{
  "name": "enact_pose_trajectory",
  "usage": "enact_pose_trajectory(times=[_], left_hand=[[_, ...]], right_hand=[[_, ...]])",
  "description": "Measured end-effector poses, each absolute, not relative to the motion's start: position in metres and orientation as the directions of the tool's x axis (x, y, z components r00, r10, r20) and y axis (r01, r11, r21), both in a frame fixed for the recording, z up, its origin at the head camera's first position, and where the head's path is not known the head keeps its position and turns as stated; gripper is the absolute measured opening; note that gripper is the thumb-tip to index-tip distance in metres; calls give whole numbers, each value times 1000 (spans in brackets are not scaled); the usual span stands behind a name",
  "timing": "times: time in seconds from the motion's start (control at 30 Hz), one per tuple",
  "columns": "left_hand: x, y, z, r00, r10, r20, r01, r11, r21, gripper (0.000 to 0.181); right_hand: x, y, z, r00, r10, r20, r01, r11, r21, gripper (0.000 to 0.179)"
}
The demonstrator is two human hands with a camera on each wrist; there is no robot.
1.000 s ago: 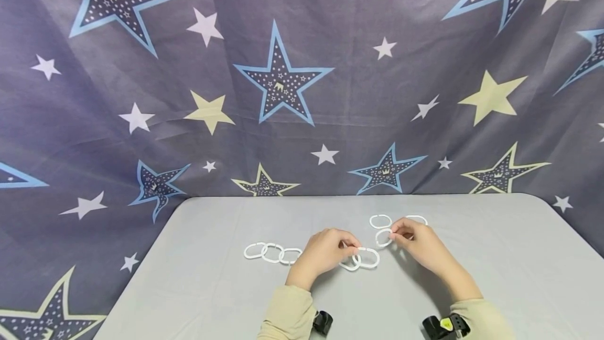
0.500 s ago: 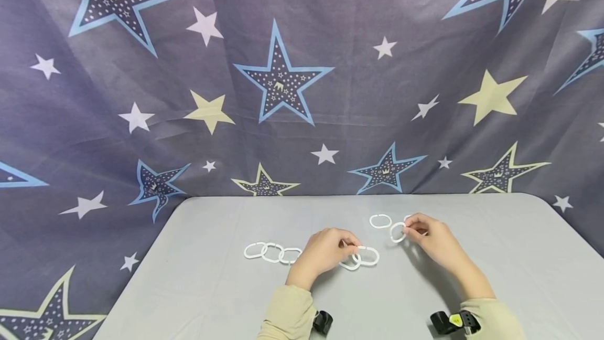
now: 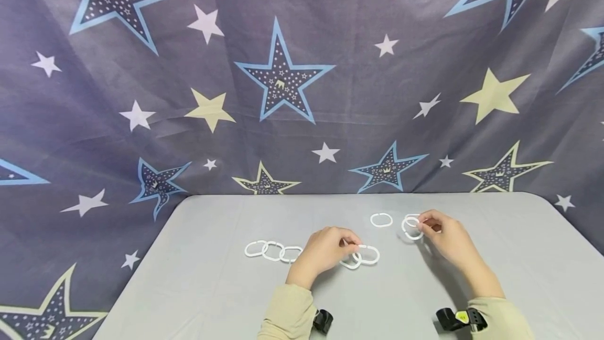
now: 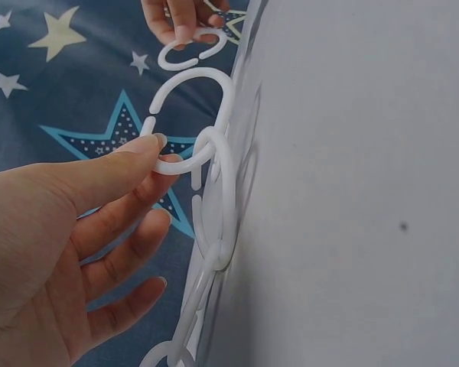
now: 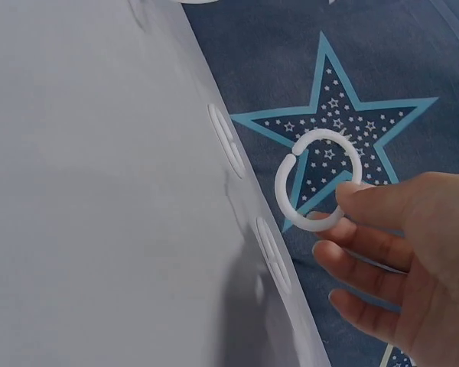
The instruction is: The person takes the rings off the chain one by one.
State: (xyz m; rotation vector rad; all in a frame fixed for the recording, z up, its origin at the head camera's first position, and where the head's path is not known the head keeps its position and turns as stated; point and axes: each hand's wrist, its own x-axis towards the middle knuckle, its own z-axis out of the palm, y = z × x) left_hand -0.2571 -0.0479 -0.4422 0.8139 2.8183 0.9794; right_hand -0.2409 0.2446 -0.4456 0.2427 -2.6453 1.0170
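Observation:
My left hand (image 3: pixel 325 252) pinches the end link (image 4: pixel 231 99) of a white plastic chain (image 3: pixel 282 253) between thumb and forefinger. Part of the chain runs left from that hand along the table; its middle is hidden under the hand. In the left wrist view the held link has a small gap in its side, and another link (image 4: pixel 229 199) hangs through it. My right hand (image 3: pixel 443 235) pinches a single white oval link (image 5: pixel 281 187), lifted off the table and apart from the chain, its gap facing up and left in the right wrist view.
On the grey table (image 3: pixel 226 298), one loose white link (image 3: pixel 371 220) lies near the back. A second loose link (image 5: pixel 262 237) lies behind the right hand's link, partly covered in the head view. A star-patterned curtain (image 3: pixel 302 161) hangs along the table's back edge.
Carrying its link, my right hand has moved right and slightly back, away from the chain. The left hand stays in place on its link.

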Motion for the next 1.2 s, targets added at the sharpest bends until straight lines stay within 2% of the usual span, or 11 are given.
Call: enact_pose_trajectory(times=[0.47,1.2], left_hand=[[-257,-49,-442,-862,489,134,464,652,600,7],[-257,-49,-443,-862,491,128,463,658,593,7]], right_hand=[[-240,255,-448,-922,-39,385,-273,770,-576,5],[-242,262,-456,-945,-30,326,-222,791,-570,3]])
